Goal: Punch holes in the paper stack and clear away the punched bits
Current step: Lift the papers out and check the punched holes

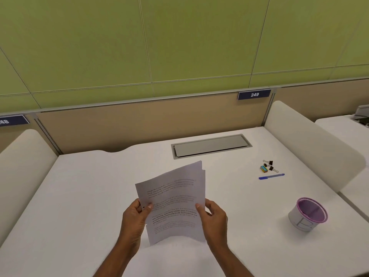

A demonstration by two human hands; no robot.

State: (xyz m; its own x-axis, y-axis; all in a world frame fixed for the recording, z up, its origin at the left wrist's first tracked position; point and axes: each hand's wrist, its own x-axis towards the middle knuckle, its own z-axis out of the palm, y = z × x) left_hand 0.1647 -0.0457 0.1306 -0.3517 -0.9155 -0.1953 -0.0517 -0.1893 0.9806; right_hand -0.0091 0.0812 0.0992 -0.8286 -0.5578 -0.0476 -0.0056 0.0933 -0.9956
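- The stack of white printed paper sheets is in your two hands, raised off the white desk and tilted so the text faces you. Its top corners are fanned apart, so the sheets are not squared.
- Your left hand pinches the stack's left edge, thumb on the front and fingers curled behind. Your right hand grips the right edge the same way. Neither hand is slack: both are clenched on paper. Holding it by both sides looks like a way to line the sheets up, or to check them.
- A small dark spot sits on the left margin beside your left thumb. It may be a punched hole, but it is too small to say.
- By my reading, the sheets need tapping flush before any punching, or the holes would not line up.
- No hole punch shows on this desk. A grey device on the neighbouring desk at the far right is cut off, and I cannot identify it.
- To your right, near the front edge, stands a pink wire-mesh cup wrapped in white paper, open side up. It would serve well for the punched bits.
- Further back on the right lie a blue pen, two black binder clips and a small yellow-and-teal box, close together and well apart from the stack.
- At the back a grey metal cable hatch is set flush in the desk.
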